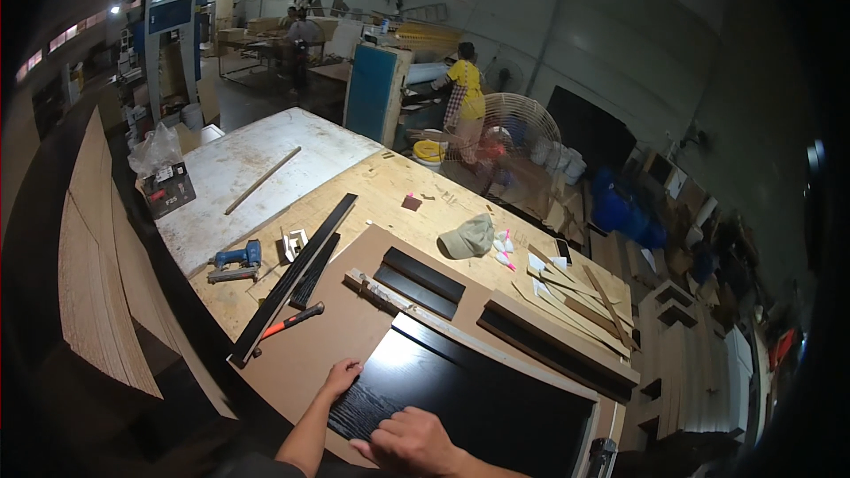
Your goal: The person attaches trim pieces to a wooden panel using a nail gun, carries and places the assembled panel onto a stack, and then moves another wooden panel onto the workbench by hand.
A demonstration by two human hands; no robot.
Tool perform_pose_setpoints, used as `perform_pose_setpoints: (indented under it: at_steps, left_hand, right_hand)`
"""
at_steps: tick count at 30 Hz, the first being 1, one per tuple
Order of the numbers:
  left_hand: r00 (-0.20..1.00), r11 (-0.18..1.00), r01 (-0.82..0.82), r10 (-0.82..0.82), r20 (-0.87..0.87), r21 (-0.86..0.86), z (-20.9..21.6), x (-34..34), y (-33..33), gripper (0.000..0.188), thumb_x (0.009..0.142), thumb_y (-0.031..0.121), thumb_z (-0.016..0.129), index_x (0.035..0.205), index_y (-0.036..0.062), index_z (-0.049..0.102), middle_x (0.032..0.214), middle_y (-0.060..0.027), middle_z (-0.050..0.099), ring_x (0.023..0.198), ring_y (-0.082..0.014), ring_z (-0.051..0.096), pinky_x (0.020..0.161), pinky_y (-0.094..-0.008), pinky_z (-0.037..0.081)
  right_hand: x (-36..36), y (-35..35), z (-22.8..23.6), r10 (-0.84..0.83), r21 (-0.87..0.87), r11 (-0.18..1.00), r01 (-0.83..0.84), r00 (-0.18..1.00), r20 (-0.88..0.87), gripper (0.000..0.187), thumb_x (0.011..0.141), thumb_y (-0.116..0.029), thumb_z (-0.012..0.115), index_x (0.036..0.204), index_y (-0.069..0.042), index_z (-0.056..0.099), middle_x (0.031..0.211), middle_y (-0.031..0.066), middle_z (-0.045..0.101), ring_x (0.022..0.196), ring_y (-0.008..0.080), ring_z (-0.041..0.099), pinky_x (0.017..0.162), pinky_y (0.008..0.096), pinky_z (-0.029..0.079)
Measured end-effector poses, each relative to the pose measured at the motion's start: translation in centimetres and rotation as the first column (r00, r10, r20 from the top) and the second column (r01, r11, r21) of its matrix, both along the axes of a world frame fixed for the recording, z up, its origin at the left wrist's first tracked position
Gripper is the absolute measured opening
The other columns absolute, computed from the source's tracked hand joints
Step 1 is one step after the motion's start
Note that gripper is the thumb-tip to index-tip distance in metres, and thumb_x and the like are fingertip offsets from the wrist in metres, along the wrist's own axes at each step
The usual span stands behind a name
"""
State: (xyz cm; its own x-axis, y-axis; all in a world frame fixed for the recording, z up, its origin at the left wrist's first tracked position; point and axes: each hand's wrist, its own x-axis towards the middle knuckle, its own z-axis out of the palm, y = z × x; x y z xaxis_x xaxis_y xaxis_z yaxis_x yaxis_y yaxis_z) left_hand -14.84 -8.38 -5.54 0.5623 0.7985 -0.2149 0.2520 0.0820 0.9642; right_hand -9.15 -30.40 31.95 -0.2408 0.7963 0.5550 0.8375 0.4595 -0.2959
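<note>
A black wood-grain panel (478, 398) lies at the near side of the workbench, bright with reflected light at its far left corner. My left hand (342, 378) is at its left edge, fingers closed on that edge. Over the panel's near left part is my right hand (412, 441), its fingers curled and the thumb pointing left; whatever it may hold is hidden. A hammer (294, 320) with an orange and black handle lies beyond my left hand. Along the panel's far edge runs a long pale strip (478, 345), with a worn wooden block (376, 292) at its left end.
Black mouldings (419, 281) and a long dark profile (558, 350) lie beyond the panel. Further left are a black strip (297, 279) and a blue nail gun (237, 261). A cap (467, 237) and thin wood strips (575, 301) lie right. A caged fan (500, 137) and a person in yellow (467, 93) are behind.
</note>
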Motion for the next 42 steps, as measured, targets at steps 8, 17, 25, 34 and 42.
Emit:
perform_pose_setpoints:
  at_steps: [8,17,25,34,42]
  left_hand:
    - [0.999,0.999,0.019,-0.02,0.041,0.038,-1.6,0.5,0.7,0.035,0.087,0.023,0.068,0.111,-0.002,0.065,0.099,-0.0118,0.069,0.091,-0.0179,0.063,0.083,-0.0302,0.05]
    - [0.997,1.0,-0.021,0.02,0.077,0.017,-3.5,-0.4,0.4,0.033,0.089,0.019,0.065,0.113,-0.0034,0.064,0.099,-0.0107,0.068,0.092,-0.0175,0.062,0.083,-0.0307,0.049]
    - [1.0,1.0,-0.02,0.02,0.012,0.003,-2.1,-0.9,-0.5,0.033,0.088,0.02,0.066,0.114,-0.0012,0.065,0.1,-0.0109,0.068,0.093,-0.0175,0.062,0.084,-0.0302,0.049]
    - [0.999,1.0,-0.002,0.002,0.032,-0.008,-2.1,0.7,1.2,0.032,0.089,0.019,0.066,0.113,-0.0017,0.065,0.1,-0.0107,0.068,0.092,-0.0172,0.061,0.083,-0.0302,0.049]
    - [0.999,0.994,-0.003,0.007,0.044,-0.11,-2.1,0.5,1.3,0.03,0.089,0.016,0.066,0.113,-0.0022,0.064,0.097,-0.0078,0.066,0.089,-0.0166,0.061,0.083,-0.0285,0.049]
  right_hand:
    - [0.0,1.6,-0.2,0.255,0.104,0.962,-0.253,0.967,-0.005,0.016,0.062,-0.023,0.059,0.062,-0.014,0.045,0.057,-0.0007,0.041,0.052,0.0191,0.047,0.049,0.0355,0.038]
    - [-2.3,1.4,-2.3,0.414,0.12,0.898,-0.424,0.905,0.096,0.022,0.061,-0.027,0.065,0.061,-0.013,0.048,0.06,0.0018,0.047,0.054,0.0221,0.05,0.049,0.0365,0.038]
    - [-6.3,2.5,-1.0,0.473,-0.002,0.869,-0.494,0.833,-0.288,0.014,0.072,-0.017,0.055,0.074,-0.004,0.052,0.076,0.0074,0.052,0.07,0.0204,0.055,0.064,0.0316,0.046]
    - [-4.1,0.8,-5.5,0.572,0.135,0.819,-0.558,0.812,-0.117,0.014,0.076,-0.017,0.054,0.082,-0.004,0.052,0.075,0.0085,0.051,0.069,0.0227,0.055,0.063,0.0328,0.046]
    - [-3.1,1.4,0.5,0.587,0.286,0.782,-0.554,0.809,-0.035,0.016,0.057,-0.02,0.062,0.061,-0.01,0.05,0.063,0.0041,0.05,0.055,0.0224,0.052,0.049,0.0364,0.039]
